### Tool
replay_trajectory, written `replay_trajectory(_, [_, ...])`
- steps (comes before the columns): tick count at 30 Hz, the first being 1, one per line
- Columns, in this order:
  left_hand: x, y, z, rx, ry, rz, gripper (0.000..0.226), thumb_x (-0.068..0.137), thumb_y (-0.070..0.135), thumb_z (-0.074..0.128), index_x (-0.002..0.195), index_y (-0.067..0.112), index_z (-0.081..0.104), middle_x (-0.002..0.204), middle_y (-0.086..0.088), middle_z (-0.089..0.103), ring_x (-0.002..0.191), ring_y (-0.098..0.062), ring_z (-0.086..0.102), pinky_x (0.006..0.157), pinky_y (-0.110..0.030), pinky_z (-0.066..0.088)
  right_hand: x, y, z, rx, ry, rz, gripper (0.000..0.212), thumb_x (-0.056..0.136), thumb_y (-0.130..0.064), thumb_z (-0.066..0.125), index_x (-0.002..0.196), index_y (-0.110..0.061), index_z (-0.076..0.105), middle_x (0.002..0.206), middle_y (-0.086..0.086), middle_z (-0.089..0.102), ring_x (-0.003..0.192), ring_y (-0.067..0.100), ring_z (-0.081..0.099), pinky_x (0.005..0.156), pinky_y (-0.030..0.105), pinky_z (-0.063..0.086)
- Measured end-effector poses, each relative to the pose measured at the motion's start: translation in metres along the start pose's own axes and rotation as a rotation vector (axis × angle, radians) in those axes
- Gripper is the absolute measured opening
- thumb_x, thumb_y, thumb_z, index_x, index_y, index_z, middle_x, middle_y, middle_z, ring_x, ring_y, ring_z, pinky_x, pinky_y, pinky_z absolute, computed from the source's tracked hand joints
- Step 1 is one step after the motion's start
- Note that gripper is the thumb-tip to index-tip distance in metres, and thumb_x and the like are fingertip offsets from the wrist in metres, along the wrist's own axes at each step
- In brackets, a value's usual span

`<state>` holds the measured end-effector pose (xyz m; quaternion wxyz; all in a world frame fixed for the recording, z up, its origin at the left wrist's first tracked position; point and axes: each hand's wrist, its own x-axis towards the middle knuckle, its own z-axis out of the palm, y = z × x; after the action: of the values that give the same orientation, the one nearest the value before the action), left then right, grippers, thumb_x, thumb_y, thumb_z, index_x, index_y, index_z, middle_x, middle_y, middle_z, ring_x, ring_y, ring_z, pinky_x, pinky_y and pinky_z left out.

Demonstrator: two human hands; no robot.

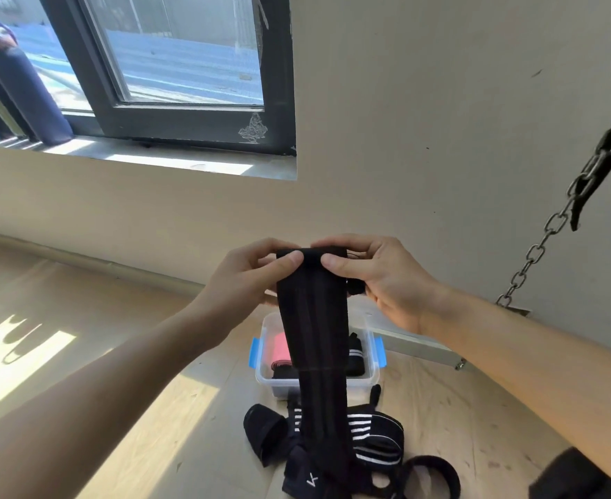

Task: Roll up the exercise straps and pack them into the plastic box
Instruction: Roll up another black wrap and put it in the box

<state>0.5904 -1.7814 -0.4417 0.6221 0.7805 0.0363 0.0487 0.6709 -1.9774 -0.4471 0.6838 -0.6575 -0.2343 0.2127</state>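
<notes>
The left hand (250,279) and the right hand (379,279) pinched the rolled top end of a long black strap (313,336) between thumbs and curled fingers, the left at nine o'clock of the roll and the right at three. The strap hung toward six o'clock, crossing in front of the open plastic box (360,385) on the floor, which held a pink roll (279,349). Loose striped straps (369,437) lay at six o'clock from the box.

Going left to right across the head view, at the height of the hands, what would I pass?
First the left hand → black strap, its rolled top pinched by both hands → right hand → metal chain hanging down.
</notes>
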Motion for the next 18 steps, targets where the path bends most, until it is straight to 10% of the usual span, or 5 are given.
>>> replay_trajectory(9, [-0.006, 0.002, 0.002, -0.004, -0.023, -0.014, 0.016, 0.098, 0.022, 0.066, 0.108, 0.012, 0.073, 0.097, -0.011, 0.077, 0.086, -0.021, 0.075, 0.065, -0.025, 0.058, -0.010, 0.001, -0.002, -0.162, -0.053, -0.099, 0.027, 0.092, -0.003, 0.069, 0.116, -0.016, 0.072, 0.107, 0.013, 0.075, 0.103, 0.029, 0.071, 0.087, 0.040, 0.059])
replay_trajectory(18, [-0.012, -0.001, 0.000, 0.013, 0.008, 0.152, 0.018, 0.091, 0.010, 0.075, 0.107, 0.013, 0.069, 0.103, -0.015, 0.072, 0.091, -0.040, 0.072, 0.076, -0.046, 0.064, -0.009, -0.003, -0.005, -0.269, -0.085, -0.058, 0.034, 0.089, -0.042, 0.063, 0.104, -0.013, 0.073, 0.088, 0.001, 0.071, 0.082, 0.014, 0.062, 0.070, 0.033, 0.052])
